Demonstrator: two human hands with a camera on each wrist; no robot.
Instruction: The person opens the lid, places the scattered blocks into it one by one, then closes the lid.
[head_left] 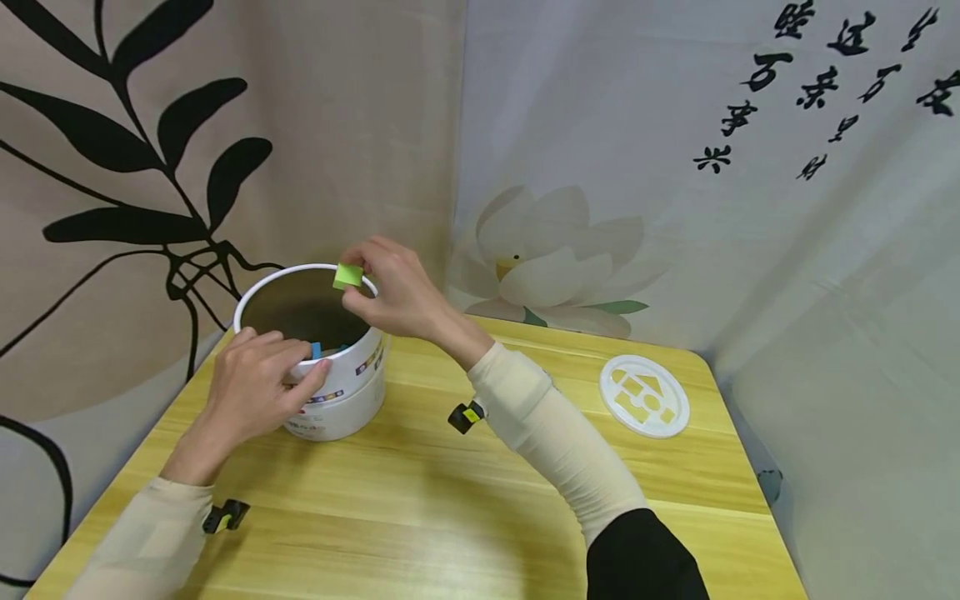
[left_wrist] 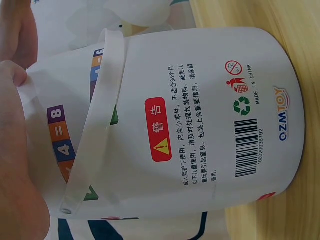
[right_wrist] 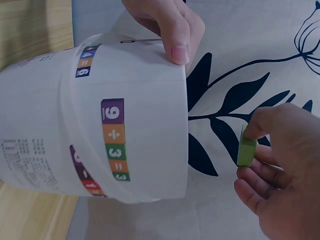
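A white bucket (head_left: 345, 412) with printed coloured number tiles stands near the table's left edge. My left hand (head_left: 251, 379) grips its near rim, thumb outside and fingers over the edge. Above the far right of the rim, my right hand (head_left: 397, 287) pinches a small green block (head_left: 347, 277) between thumb and fingers. In the right wrist view, the green block (right_wrist: 246, 150) appears beyond the bucket's mouth. Inside the bucket a bit of a blue piece (head_left: 316, 350) shows; the rest of the bottom is hidden by the near wall and left hand.
On the right of the wooden table (head_left: 480, 500) lies a round white shape-sorter lid (head_left: 609, 392) with several cut-out shapes. A curtain (head_left: 360, 125) with printed leaves hangs behind the table. The bucket's white carrying handle (left_wrist: 102, 105) hangs against its side.
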